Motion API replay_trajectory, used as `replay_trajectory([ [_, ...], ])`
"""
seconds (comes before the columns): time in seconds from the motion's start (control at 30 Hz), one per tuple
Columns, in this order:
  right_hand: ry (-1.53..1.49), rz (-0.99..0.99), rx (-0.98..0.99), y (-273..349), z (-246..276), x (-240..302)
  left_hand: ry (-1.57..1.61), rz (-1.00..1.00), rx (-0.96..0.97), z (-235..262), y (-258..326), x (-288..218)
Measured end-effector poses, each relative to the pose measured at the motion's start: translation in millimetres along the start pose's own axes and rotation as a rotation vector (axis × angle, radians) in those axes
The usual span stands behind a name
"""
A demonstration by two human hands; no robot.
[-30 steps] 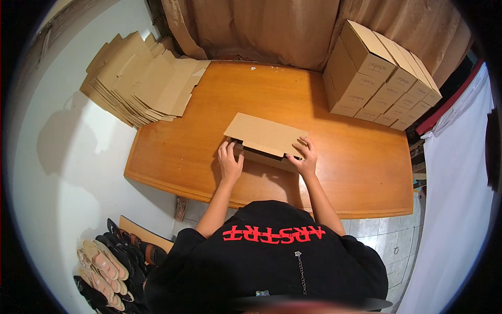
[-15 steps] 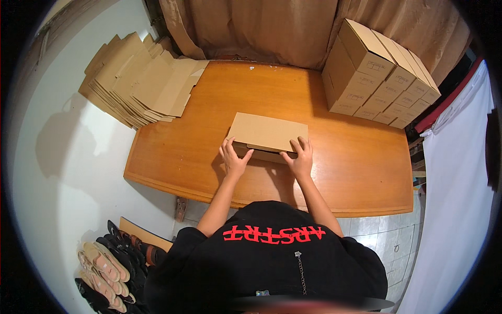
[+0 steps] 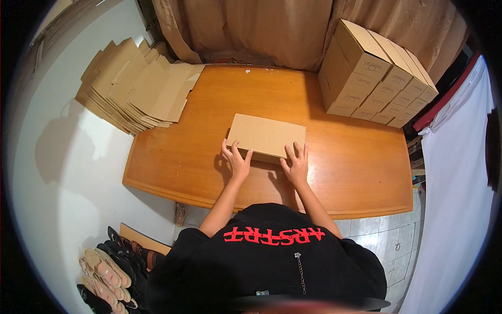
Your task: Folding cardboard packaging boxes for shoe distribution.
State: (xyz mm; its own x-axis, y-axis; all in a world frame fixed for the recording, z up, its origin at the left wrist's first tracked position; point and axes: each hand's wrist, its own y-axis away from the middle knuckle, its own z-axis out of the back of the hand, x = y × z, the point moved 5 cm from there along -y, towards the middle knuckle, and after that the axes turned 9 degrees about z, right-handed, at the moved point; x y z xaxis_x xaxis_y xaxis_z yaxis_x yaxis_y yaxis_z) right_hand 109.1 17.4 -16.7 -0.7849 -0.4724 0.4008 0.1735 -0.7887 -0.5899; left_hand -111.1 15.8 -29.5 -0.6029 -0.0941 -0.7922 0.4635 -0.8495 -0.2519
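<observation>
A closed brown cardboard box (image 3: pixel 267 133) lies on the wooden table in front of me, its flat lid facing up. My left hand (image 3: pixel 239 163) is at the box's front left corner, thumb against the front edge and fingers curled over the lid and left side. At the front right corner, my right hand (image 3: pixel 297 166) grips the edge with its fingers on the lid and its thumb low on the front. The lid's front edge now meets the front wall. What is inside the box is hidden.
Flattened cardboard blanks (image 3: pixel 141 86) are piled at the table's far left, against the wall. Several finished boxes (image 3: pixel 374 78) stand stacked at the far right. Brown curtains (image 3: pixel 256 31) hang behind the wooden table (image 3: pixel 183 162). Sandals (image 3: pixel 107 272) sit on the floor at lower left.
The box's lid has come down at the front, and the dark gap under its edge has shut. My hands have stayed at the two front corners, with fingers shifted slightly.
</observation>
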Motion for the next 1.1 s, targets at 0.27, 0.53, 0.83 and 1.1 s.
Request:
replay_trajectory([
  [0.27,-0.042,0.259,0.126,8.3,3.5,-1.3,0.092,0.223,-0.061,-6.9,-46.8,5.9],
  [0.53,-0.361,-0.056,0.127,7.0,-6.2,-47.3,-0.036,0.522,0.732,-56.8,-1.8,-2.4],
  [0.83,-0.252,-0.261,-0.018,-21.1,-20.7,-65.1,0.367,0.276,0.7,-120.2,-7.3,-42.1],
  [1.1,-0.282,-0.258,-0.127,-69.7,-23.7,-131.6,0.338,-0.067,0.652,-183.0,-80.7,-94.4],
])
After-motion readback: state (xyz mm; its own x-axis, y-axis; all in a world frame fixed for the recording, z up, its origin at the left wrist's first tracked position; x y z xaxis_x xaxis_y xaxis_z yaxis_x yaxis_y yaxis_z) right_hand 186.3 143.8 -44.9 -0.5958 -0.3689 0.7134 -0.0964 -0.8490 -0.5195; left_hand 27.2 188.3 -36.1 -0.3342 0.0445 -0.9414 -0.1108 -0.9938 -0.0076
